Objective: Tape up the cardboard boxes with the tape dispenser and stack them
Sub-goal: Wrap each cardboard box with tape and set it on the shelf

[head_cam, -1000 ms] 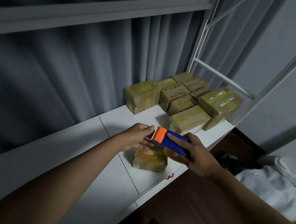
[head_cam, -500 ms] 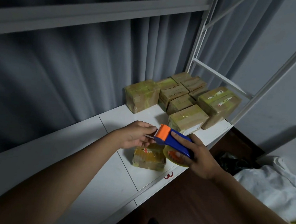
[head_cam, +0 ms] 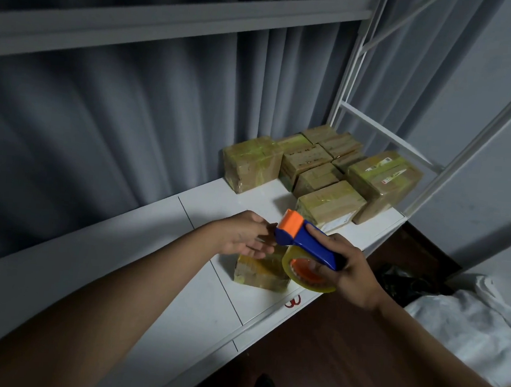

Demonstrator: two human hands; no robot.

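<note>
Head view, dim light. Right hand (head_cam: 347, 270) grips the tape dispenser (head_cam: 305, 246) by its blue handle, fingers curled round it and reaching into the roll's orange core; the roll of clear tape (head_cam: 306, 272) hangs under the handle. The dispenser is held in the air above the front edge of the white shelf (head_cam: 157, 280), orange head pointing toward the left hand (head_cam: 245, 235).

Left hand's fingertips are at the dispenser's head. Whether they pinch the tape end I cannot tell; fingers look loosely extended, palm partly up.

One small taped box (head_cam: 259, 272) lies on the shelf near its front edge, directly below both hands, partly covered by the roll.

Group of taped boxes (head_cam: 319, 170) stands at the shelf's far right corner, well apart from the small box. A red mark (head_cam: 293, 301) sits on the front edge.
</note>
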